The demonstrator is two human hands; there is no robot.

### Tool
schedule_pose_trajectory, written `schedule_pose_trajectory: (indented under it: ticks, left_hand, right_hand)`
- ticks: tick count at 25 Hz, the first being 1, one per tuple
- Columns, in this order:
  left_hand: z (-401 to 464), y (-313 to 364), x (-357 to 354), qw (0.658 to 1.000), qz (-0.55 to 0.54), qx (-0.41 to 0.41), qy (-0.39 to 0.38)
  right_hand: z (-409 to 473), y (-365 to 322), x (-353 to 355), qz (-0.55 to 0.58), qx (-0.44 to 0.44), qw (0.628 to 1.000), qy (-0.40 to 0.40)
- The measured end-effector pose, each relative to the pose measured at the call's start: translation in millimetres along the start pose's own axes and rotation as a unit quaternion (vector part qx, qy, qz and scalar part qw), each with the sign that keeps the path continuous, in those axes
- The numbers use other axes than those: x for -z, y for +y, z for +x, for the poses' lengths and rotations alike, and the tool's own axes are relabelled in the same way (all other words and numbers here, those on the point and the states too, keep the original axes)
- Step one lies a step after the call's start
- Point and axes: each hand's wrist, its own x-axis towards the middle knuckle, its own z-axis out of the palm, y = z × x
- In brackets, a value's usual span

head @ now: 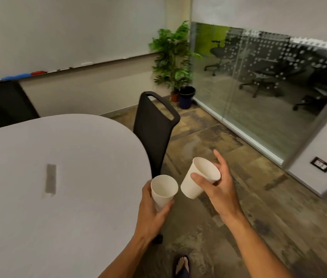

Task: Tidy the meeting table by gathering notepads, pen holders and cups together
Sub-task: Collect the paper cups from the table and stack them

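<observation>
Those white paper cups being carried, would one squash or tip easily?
Probably light: each hand, left and right, holds one by fingertips alone. The right cup looks thin-walled, so a hard grip would likely dent it. The left cup looks empty and narrows downward, so a nudge might tip it.

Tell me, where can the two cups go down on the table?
Both cups, left cup and right cup, are off the table's edge. The white top is bare around the grey strip. It is tighter by the black chair.
</observation>
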Motion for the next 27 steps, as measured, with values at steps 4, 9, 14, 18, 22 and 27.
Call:
schedule_pose_trajectory:
  ticks: [4,9,14,18,22,27]
  left_hand:
    - [75.8,9.0,-47.8,0.998,-0.015,-0.020,-0.054]
    - [166.3,16.8,-97.1,0.995,-0.029,-0.038,-0.092]
    - [242.2,23.8,-138.6,0.994,-0.065,-0.014,-0.088]
    - [291.4,29.8,-176.1,0.996,-0.062,-0.007,-0.066]
    - [348.9,37.8,-215.7,0.998,-0.056,-0.007,-0.024]
    - [422.7,44.4,-261.2,0.997,-0.034,0.026,0.058]
  right_hand:
    - [71.6,17.0,30.9,-0.024,-0.025,0.997,0.065]
    - [156.6,31.4,48.0,-0.021,-0.043,0.992,0.113]
    - [231.0,44.8,66.2,-0.026,-0.067,0.991,0.112]
    - [295.7,59.1,83.4,-0.026,-0.070,0.992,0.100]
    - [375.8,77.3,102.6,0.000,-0.071,0.996,0.055]
    - [483.9,92.8,132.4,0.008,-0.074,0.997,-0.021]
